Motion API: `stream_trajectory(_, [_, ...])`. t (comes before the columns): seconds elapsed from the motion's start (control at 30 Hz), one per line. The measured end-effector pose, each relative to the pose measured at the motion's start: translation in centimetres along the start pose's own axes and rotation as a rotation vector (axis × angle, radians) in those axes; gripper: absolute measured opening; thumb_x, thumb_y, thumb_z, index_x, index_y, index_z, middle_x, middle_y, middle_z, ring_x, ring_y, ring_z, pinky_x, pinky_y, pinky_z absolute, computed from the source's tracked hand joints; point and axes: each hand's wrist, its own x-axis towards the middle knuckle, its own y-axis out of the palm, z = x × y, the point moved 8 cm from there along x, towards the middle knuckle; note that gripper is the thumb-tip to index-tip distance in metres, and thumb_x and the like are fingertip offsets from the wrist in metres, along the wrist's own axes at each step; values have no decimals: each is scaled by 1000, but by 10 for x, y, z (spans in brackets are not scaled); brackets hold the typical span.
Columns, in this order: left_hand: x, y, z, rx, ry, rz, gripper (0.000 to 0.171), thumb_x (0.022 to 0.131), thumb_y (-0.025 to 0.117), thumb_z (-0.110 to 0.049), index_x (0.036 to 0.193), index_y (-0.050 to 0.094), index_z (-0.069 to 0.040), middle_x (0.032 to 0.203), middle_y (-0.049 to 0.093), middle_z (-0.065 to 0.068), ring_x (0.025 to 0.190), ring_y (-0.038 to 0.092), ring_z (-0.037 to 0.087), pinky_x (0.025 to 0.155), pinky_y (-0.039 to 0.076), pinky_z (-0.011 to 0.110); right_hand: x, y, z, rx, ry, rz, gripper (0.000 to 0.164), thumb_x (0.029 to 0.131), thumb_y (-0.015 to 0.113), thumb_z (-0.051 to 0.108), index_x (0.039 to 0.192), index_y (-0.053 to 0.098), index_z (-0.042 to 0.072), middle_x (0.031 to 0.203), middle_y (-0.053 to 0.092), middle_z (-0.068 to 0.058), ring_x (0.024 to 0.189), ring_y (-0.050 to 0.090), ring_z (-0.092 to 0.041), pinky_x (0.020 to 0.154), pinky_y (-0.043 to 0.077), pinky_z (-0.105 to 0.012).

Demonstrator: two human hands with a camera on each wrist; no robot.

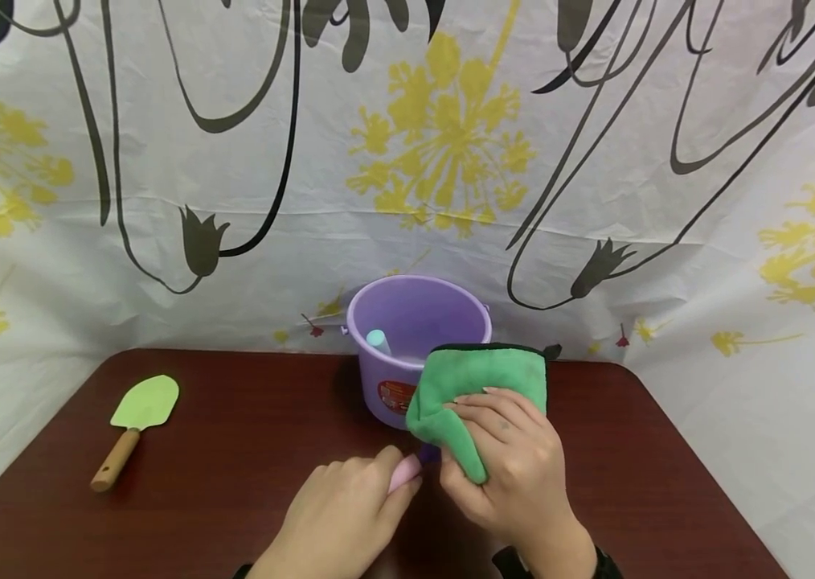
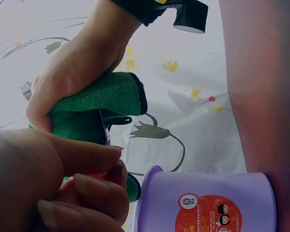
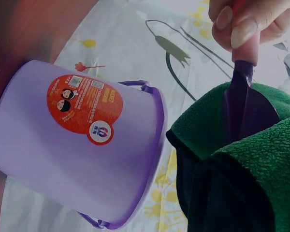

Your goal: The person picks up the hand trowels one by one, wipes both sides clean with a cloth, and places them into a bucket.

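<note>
My left hand [image 1: 342,511] grips the pink handle of a small trowel [image 3: 251,113], whose purple blade shows in the right wrist view. A green towel [image 1: 483,371] with a dark edge is folded around that blade. My right hand [image 1: 512,470] holds the towel from above, its fingers bent over the cloth, and the blade lies between the towel's folds. Just beyond both hands stands a purple bucket [image 1: 373,382] with a red label. The towel overlaps the bucket's front right side in the head view.
Inside the bucket, the rounded end of a light blue object [image 1: 378,341] shows. At the left of the dark red-brown table [image 1: 234,450] lies another trowel [image 1: 143,406] with a light green blade and wooden handle. A patterned white cloth [image 1: 270,305] hangs behind the table.
</note>
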Motion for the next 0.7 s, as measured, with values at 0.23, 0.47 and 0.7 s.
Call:
stream_trajectory(0.23, [0,4,0,-25,11,39,27,98,64,-38,80,55,-20,55,38,-13,49,42,6,48,32,26,-1,-7,-11,-35,33,-56,29,84,51,19,78,75,4,76,75,-6,75,72,-25,82,53,-44])
stream_trajectory(0.47, [-1,7,-3,-20,21,54,24,96,66,-38,83,58,-20,57,40,-13,49,38,5,47,31,25,-5,-17,-27,-66,162,-81,25,81,54,18,73,74,5,75,75,-8,79,72,-28,82,53,-41])
stream_trajectory(0.7, [-1,6,-3,-10,24,49,23,95,67,-39,85,59,-20,58,41,-13,49,40,5,48,32,26,-5,-15,-29,-2,161,-41,26,85,54,19,77,75,5,81,76,-8,87,72,-30,88,52,-40])
